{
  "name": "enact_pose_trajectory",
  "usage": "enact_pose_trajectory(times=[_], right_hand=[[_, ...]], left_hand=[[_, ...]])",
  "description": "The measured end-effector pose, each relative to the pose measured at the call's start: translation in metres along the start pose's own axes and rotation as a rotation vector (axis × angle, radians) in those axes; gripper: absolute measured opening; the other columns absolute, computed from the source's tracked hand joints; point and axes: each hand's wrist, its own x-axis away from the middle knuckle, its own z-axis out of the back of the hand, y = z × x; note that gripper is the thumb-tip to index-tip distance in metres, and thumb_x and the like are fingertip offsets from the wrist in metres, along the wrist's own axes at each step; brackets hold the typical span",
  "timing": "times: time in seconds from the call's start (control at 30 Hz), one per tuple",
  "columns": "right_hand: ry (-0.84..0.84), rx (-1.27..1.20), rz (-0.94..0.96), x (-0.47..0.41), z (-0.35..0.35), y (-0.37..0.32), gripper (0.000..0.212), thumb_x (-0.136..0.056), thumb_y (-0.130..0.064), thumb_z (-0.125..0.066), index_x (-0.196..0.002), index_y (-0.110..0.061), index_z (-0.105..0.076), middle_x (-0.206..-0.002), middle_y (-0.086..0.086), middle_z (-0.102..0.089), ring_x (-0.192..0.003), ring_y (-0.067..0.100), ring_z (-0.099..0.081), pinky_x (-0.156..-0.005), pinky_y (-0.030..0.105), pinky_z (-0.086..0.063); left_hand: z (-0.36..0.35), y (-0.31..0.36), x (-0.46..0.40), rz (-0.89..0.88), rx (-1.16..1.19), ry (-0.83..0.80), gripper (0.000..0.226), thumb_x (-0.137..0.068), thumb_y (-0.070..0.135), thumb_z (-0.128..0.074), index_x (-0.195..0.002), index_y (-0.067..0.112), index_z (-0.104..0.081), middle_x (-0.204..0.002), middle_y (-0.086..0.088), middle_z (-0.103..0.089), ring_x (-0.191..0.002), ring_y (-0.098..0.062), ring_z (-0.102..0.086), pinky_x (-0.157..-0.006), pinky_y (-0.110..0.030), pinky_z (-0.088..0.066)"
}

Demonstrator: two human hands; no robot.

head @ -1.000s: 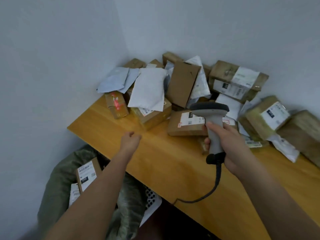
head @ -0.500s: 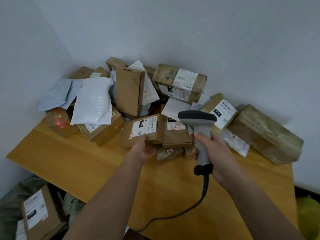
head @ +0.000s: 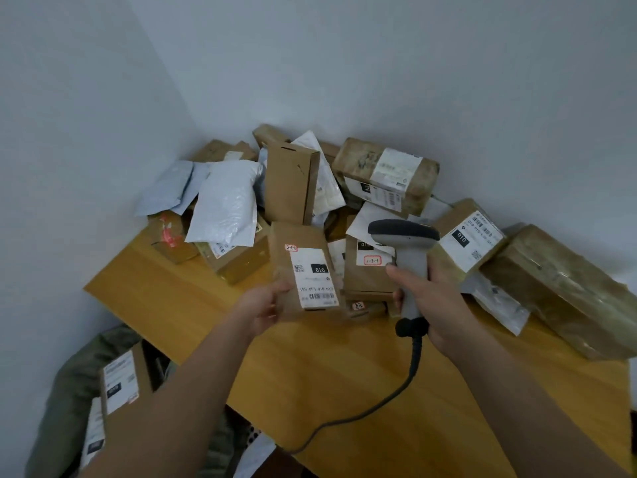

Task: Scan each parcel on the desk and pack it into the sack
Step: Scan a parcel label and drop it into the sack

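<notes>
My left hand grips the lower left edge of a small brown cardboard parcel and holds it upright above the wooden desk, its white label with barcodes facing me. My right hand holds a grey barcode scanner by the handle, just right of the parcel; its head points left and away. The scanner's cable trails down over the desk. A dark green sack stands on the floor at lower left with a labelled box in it.
A heap of brown boxes and white mailers fills the desk's back corner against the walls, among them a white mailer, a tall box, a taped box and a large box on the right. The desk's front half is bare wood.
My left hand took hold of the brown parcel in the heap and has lifted it, turning its label upright toward me. The scanner hand stayed about where it was. The view shifted.
</notes>
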Motion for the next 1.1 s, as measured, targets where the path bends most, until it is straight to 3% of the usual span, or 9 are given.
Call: enact_pose_trajectory(times=[0.2, 0.3, 0.43, 0.67, 0.77, 0.87, 0.93, 1.0, 1.1], right_hand=[[-0.129, 0.201, 0.109, 0.008, -0.046, -0.005, 0.049, -0.08, -0.021, -0.079, -0.121, -0.018, -0.052, -0.092, 0.002, -0.06, -0.073, 0.013, -0.06, -0.061, 0.024, -0.051], [-0.217, 0.302, 0.128, 0.018, -0.073, -0.003, 0.077, -0.068, -0.026, -0.088, -0.132, -0.024, -0.044, -0.111, -0.003, -0.059, -0.093, 0.015, -0.06, -0.07, 0.029, -0.054], [-0.303, 0.515, 0.123, 0.033, -0.107, 0.005, 0.1, -0.063, -0.032, -0.09, -0.145, -0.023, -0.033, -0.129, -0.005, -0.049, -0.116, 0.018, -0.05, -0.089, 0.036, -0.051], [-0.28, 0.761, 0.104, 0.049, -0.146, 0.021, 0.099, -0.066, -0.03, -0.089, -0.146, -0.018, -0.033, -0.138, 0.003, -0.049, -0.121, 0.023, -0.05, -0.098, 0.045, -0.051], [-0.257, 0.659, 0.111, 0.054, -0.154, 0.022, 0.09, -0.07, -0.032, -0.087, -0.143, -0.019, -0.035, -0.122, -0.001, -0.051, -0.109, 0.02, -0.054, -0.087, 0.039, -0.054], [-0.221, 0.364, 0.012, 0.056, -0.162, 0.02, 0.08, -0.072, -0.027, -0.085, -0.138, -0.015, -0.041, -0.119, 0.005, -0.059, -0.098, 0.02, -0.06, -0.072, 0.031, -0.054], [-0.203, 0.223, -0.053, 0.057, -0.167, 0.017, 0.074, -0.074, -0.025, -0.084, -0.136, -0.013, -0.044, -0.112, 0.009, -0.062, -0.087, 0.019, -0.061, -0.061, 0.028, -0.051], [-0.199, 0.177, -0.083, 0.058, -0.173, 0.015, 0.068, -0.074, -0.025, -0.084, -0.13, -0.011, -0.049, -0.104, 0.01, -0.063, -0.076, 0.018, -0.058, -0.057, 0.028, -0.048], [-0.205, 0.2, -0.085, 0.057, -0.179, 0.015, 0.068, -0.069, -0.026, -0.087, -0.126, -0.011, -0.052, -0.104, 0.013, -0.064, -0.076, 0.019, -0.057, -0.061, 0.03, -0.048]], left_hand=[[0.065, 0.036, 0.039, -0.452, -0.76, 0.033, 0.049, -0.076, 0.017, -0.082, -0.121, 0.014, -0.064, -0.11, 0.004, -0.064, -0.098, -0.012, -0.06, -0.075, -0.019, -0.045], [0.082, 0.051, 0.058, -0.611, -1.115, -0.041, 0.047, -0.082, 0.018, -0.076, -0.128, 0.018, -0.062, -0.124, 0.003, -0.059, -0.115, -0.014, -0.053, -0.094, -0.023, -0.04], [0.103, 0.064, 0.08, -0.763, -1.349, -0.089, 0.042, -0.088, 0.009, -0.065, -0.127, 0.023, -0.062, -0.122, 0.003, -0.055, -0.116, -0.017, -0.051, -0.098, -0.028, -0.041], [0.134, 0.075, 0.118, -0.782, -1.211, -0.136, 0.036, -0.084, 0.016, -0.074, -0.116, 0.029, -0.066, -0.117, 0.013, -0.056, -0.109, -0.008, -0.052, -0.084, -0.015, -0.038], [0.153, 0.074, 0.128, -0.866, -0.818, 0.087, 0.065, -0.076, 0.023, -0.082, -0.134, 0.029, -0.053, -0.124, 0.017, -0.049, -0.122, -0.01, -0.048, -0.086, -0.011, -0.038], [0.173, 0.054, 0.131, -0.739, -0.367, 0.288, 0.099, -0.07, 0.029, -0.086, -0.15, 0.025, -0.028, -0.145, 0.006, -0.039, -0.134, -0.016, -0.038, -0.103, -0.033, -0.038], [0.179, 0.025, 0.123, -0.471, -0.315, 0.21, 0.11, -0.066, 0.036, -0.087, -0.153, 0.02, -0.02, -0.153, -0.005, -0.034, -0.138, -0.025, -0.036, -0.11, -0.044, -0.034], [0.182, -0.005, 0.113, -0.252, -0.156, -0.031, 0.107, -0.066, 0.039, -0.085, -0.152, 0.015, -0.025, -0.149, -0.01, -0.041, -0.135, -0.03, -0.041, -0.114, -0.048, -0.031], [0.182, -0.028, 0.103, -0.204, 0.16, -0.245, 0.071, -0.076, 0.028, -0.076, -0.139, 0.01, -0.047, -0.126, -0.008, -0.065, -0.112, -0.026, -0.06, -0.109, -0.046, -0.041]])
